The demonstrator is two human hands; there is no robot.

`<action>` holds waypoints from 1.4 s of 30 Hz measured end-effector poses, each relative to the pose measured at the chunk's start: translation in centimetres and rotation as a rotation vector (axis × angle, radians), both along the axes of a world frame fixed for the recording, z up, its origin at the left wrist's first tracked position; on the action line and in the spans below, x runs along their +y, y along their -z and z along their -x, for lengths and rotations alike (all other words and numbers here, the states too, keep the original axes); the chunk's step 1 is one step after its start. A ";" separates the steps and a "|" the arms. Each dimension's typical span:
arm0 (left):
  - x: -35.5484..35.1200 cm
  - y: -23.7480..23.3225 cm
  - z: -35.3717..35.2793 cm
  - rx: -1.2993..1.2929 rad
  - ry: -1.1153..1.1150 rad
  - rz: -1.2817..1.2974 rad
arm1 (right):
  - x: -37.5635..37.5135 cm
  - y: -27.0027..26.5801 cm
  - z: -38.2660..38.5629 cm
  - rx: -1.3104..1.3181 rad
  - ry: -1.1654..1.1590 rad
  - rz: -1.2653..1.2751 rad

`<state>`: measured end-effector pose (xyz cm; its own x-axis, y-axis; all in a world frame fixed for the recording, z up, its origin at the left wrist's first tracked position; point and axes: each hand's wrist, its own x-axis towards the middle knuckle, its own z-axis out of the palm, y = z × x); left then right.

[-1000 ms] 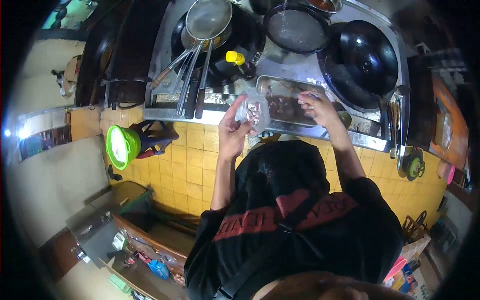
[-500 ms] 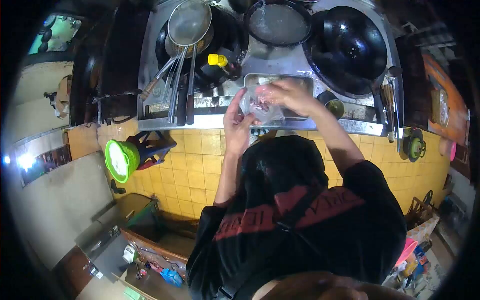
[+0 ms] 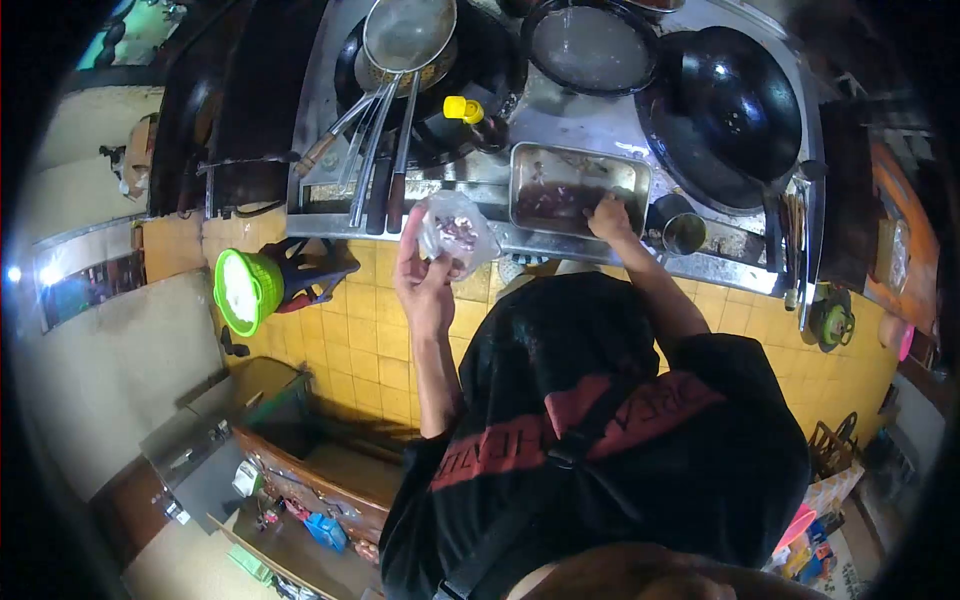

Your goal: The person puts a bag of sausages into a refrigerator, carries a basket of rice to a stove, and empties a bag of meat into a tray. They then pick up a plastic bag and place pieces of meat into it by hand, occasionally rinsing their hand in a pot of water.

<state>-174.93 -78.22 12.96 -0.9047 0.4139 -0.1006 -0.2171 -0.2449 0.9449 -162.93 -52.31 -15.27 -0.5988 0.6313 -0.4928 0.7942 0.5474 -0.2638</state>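
Note:
My left hand (image 3: 428, 290) holds a clear plastic bag (image 3: 482, 240) with small purplish-white pieces inside, out in front of the stove's front edge. Its fingers are closed on the bag's left side. My right hand (image 3: 610, 217) is at the right end of a rectangular metal tray (image 3: 530, 228), fingers curled together; what they grip, if anything, is hidden. Dark reddish liquid and a few pale bits lie in the tray. Just right of this hand stands a metal cup (image 3: 684, 232) with something greenish in it.
A bottle with a yellow cap (image 3: 463, 109) stands behind the tray. Long-handled strainers (image 3: 408, 35) rest over a wok at the left. Behind are a water-filled pan (image 3: 590, 48) and a black wok (image 3: 740, 100). A green basket (image 3: 265, 290) is at the lower left.
My left hand has carried the bag left, away from the tray. My right hand has left the bag and moved to the tray's right end. The whole view has shifted slightly.

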 end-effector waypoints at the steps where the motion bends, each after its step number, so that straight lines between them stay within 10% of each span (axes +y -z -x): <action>1: -0.7 0.2 0.2 0.012 -0.010 0.004 | -0.4 -1.3 0.7 0.038 0.053 0.049; 22: -5.0 0.4 -0.7 -0.061 -0.007 -0.017 | -5.4 -1.9 10.5 0.389 -0.670 0.232; 27: -4.4 1.0 -0.4 -0.025 -0.060 0.024 | -4.4 -4.3 11.9 0.006 -0.890 0.240; 34: -3.6 0.6 0.0 -0.009 -0.084 0.080 | -0.3 -7.0 7.6 0.228 -0.238 1.126; 36: -3.7 0.4 0.0 -0.044 -0.025 0.018 | 0.4 -7.3 6.5 0.370 0.281 1.421; 42: -3.4 1.1 0.1 -0.042 -0.050 0.009 | 2.1 -11.0 4.9 0.632 0.122 1.316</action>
<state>-175.07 -81.65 11.88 -0.9190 0.3677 -0.1421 -0.2442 -0.2481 0.9375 -167.82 -50.25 -4.27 -0.9065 0.0047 -0.4222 0.3815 -0.4193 -0.8238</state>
